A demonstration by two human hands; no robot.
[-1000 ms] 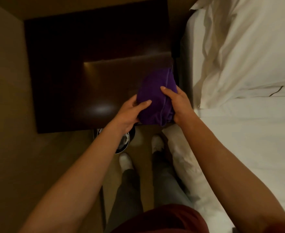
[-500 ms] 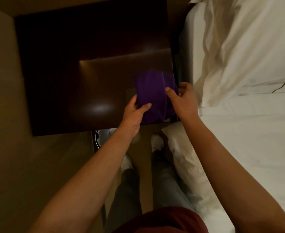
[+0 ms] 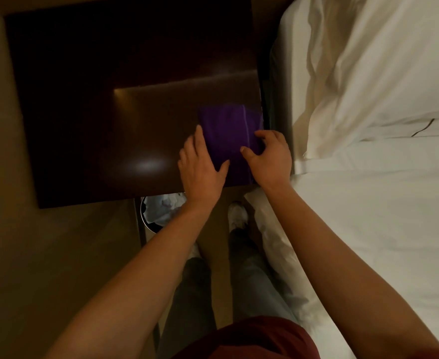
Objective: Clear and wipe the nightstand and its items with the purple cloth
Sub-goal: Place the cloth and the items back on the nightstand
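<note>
The purple cloth (image 3: 230, 136) lies folded flat on the near right corner of the dark brown nightstand (image 3: 114, 120). My left hand (image 3: 200, 167) rests along the cloth's left edge, fingers spread, thumb on the fabric. My right hand (image 3: 270, 154) presses on the cloth's right side, fingers curled over its edge by the nightstand's right rim. No other items show on the nightstand top.
A bed with a white sheet (image 3: 384, 229) and pillow (image 3: 384, 68) runs along the right, close to the nightstand. A small bin (image 3: 158, 211) holding crumpled paper stands on the floor under the nightstand's front edge. My feet and legs are below.
The cloth went from being held bunched between both hands above the nightstand's front edge to lying flat on the top. Both hands moved forward and flattened onto it.
</note>
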